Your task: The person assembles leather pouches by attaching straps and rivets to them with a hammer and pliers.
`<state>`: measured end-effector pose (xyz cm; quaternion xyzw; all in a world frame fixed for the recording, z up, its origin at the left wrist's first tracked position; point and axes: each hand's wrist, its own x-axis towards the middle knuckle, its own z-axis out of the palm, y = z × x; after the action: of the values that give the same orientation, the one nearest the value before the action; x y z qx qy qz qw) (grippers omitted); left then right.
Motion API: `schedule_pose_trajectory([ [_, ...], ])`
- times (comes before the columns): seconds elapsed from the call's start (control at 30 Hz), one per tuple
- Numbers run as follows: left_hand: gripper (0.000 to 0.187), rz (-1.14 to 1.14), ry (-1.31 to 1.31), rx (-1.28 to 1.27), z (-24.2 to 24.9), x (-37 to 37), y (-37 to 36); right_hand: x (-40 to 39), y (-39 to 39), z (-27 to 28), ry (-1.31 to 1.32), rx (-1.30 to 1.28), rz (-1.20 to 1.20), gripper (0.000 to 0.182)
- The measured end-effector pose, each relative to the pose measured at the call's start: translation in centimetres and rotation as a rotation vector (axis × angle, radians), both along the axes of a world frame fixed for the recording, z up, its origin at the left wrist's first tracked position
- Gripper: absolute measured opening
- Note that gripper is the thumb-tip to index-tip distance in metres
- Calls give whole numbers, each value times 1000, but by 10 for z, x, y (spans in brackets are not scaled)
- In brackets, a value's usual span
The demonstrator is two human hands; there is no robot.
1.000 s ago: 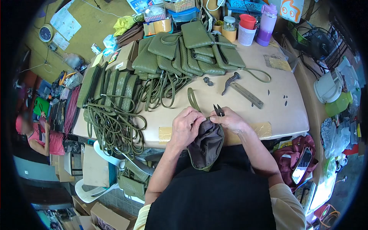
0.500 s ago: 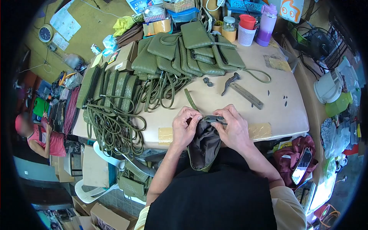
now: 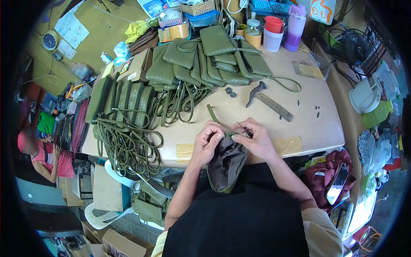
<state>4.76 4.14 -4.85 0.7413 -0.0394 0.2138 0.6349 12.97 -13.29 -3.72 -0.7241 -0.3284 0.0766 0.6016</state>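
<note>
An olive-green pouch [image 3: 227,165] hangs open at the table's front edge, its dark brown lining showing. At the pouch's upper rim, my left hand [image 3: 206,143] is closed in a pinch. Opposite it, my right hand [image 3: 256,139] pinches the same rim between thumb and fingers, with a thin sliver sticking up by the fingertips that I cannot make out. A short green strap [image 3: 212,113] extends from behind my left fingers onto the table. Beyond my hands lie a hammer [image 3: 274,107] with a wooden handle and small dark round pieces [image 3: 230,91].
A pile of green woven pouches [image 3: 180,53] covers the table's back, with looped cords [image 3: 128,141] hanging at the left. Cups and a purple bottle [image 3: 295,28] stand at the back right. A phone [image 3: 337,184] lies on a maroon bag. A person in pink [image 3: 51,156] is at far left.
My right fingers have shifted on the rim, and the dark strip seen between my hands earlier now shows as a green edge. The left hand keeps its pinch.
</note>
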Motion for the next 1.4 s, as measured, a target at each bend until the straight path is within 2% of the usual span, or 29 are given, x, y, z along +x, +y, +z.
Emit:
schedule_pose_trajectory([
  [0.03,16,-69,8,-119,-6,1,1,3,1,-6,1,-2,-1,22],
  [0.07,19,-136,14,-236,-11,2,2,7,2,-11,265,40,109,23],
  [0.1,19,-134,13,-234,-13,3,4,9,5,-15,529,84,221,25],
  [0.17,20,-192,-35,-463,-19,4,6,10,8,-23,492,81,218,28],
  [0.2,20,-189,-34,-462,-24,5,9,8,9,-23,623,127,221,29],
  [0.23,22,-216,-2,-610,-29,5,11,7,10,-23,755,173,224,30],
  [0.27,24,-243,30,-758,-33,4,13,8,10,-23,758,172,227,30],
  [0.3,24,-239,32,-758,-31,3,14,8,9,-22,761,171,213,27],
  [0.4,18,9,45,-906,-18,-4,21,8,6,-20,732,142,194,23],
  [0.43,18,9,46,-905,-8,-7,23,9,5,-20,699,115,187,22],
  [0.5,18,5,-6,-23,21,-15,22,10,6,-26,647,90,187,27],
  [0.53,28,44,129,176,40,-20,15,10,6,-28,592,65,189,33],
  [0.57,28,48,129,175,50,-20,10,9,6,-26,593,62,193,33],
  [0.63,32,102,138,504,62,-15,-2,7,7,-19,536,74,182,33],
  [0.67,31,98,156,569,65,-12,-4,8,8,-19,536,74,188,33],
  [0.8,28,89,204,468,55,-8,-6,9,8,-24,547,107,188,31],
  [0.9,20,184,124,528,47,-6,-11,7,6,-17,613,150,192,27],
  [0.97,11,299,-58,621,41,-4,-13,5,6,-9,662,177,207,24],
  [1.1,6,343,-140,602,27,-2,-11,1,5,-10,685,202,169,23],
  [1.17,8,295,-65,340,15,-3,-6,0,5,-14,672,184,152,23],
  [1.2,8,294,-66,340,11,-4,-3,-2,7,-15,557,162,97,23],
  [1.23,10,225,28,-29,7,-6,0,-2,7,-16,440,139,43,24],
  [1.27,12,149,120,-398,5,-7,3,0,5,-15,438,138,42,24],
  [1.3,12,148,120,-400,4,-7,6,4,1,-15,422,45,64,23],
  [1.33,11,246,63,-321,3,-7,10,5,-1,-15,407,-47,87,22],
  [1.4,13,442,-54,-159,3,-6,18,4,-1,-17,462,12,104,22],
])
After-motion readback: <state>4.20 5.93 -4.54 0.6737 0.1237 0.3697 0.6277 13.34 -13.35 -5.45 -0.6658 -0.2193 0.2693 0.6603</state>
